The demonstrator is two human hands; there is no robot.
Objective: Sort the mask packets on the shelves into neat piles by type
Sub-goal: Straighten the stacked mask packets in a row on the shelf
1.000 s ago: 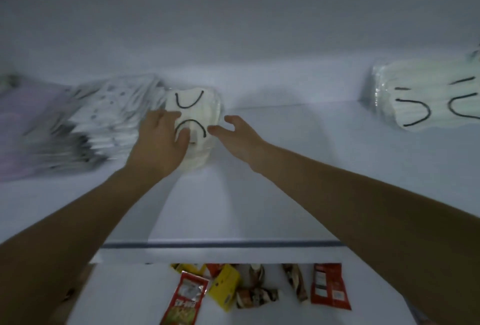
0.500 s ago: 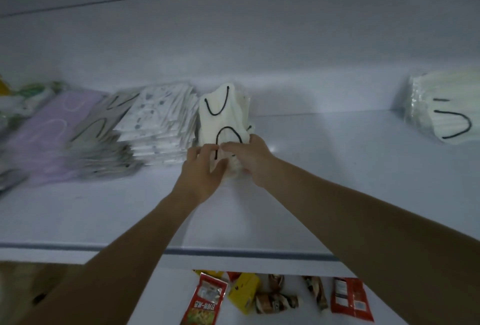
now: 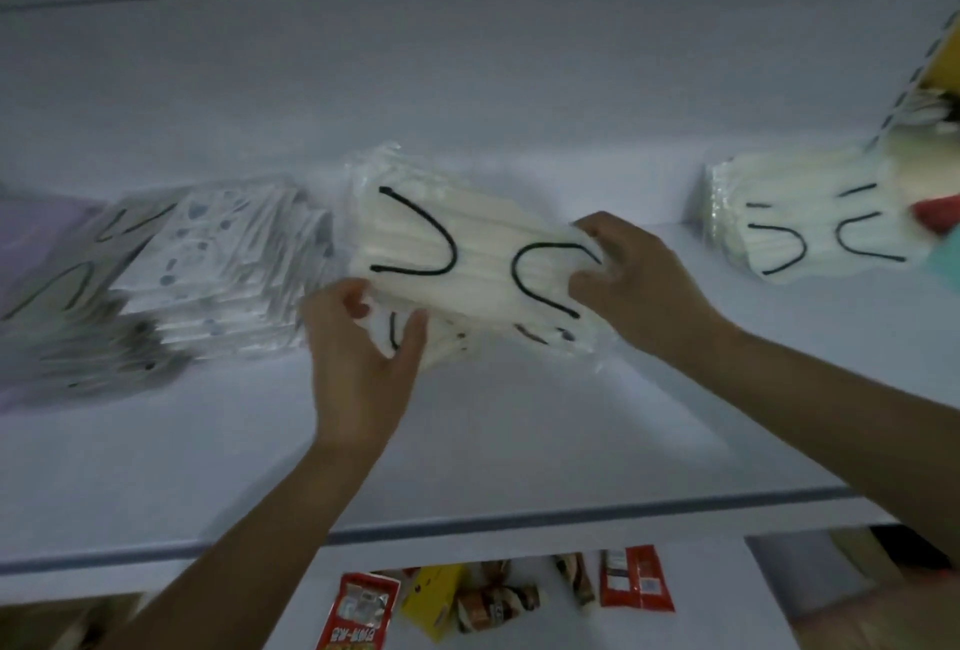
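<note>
My left hand (image 3: 358, 363) grips the lower left corner of the white packets (image 3: 467, 244), thumb and fingers curled round the edge. My right hand (image 3: 639, 286) holds their right end, fingers bent over the top packet. The packets form a stack in clear wrap with black ear loops showing. It sits mid-shelf (image 3: 519, 441), tilted, with its left end toward the back wall. I cannot tell whether its underside rests on the shelf.

Just beside the stack on its left lies a pile of patterned packets (image 3: 234, 260). Further left are grey packets (image 3: 78, 296) and purple packets (image 3: 31, 234), both blurred. A second white pile (image 3: 810, 223) lies well apart to the right. Snack packets (image 3: 358, 613) lie on the level below.
</note>
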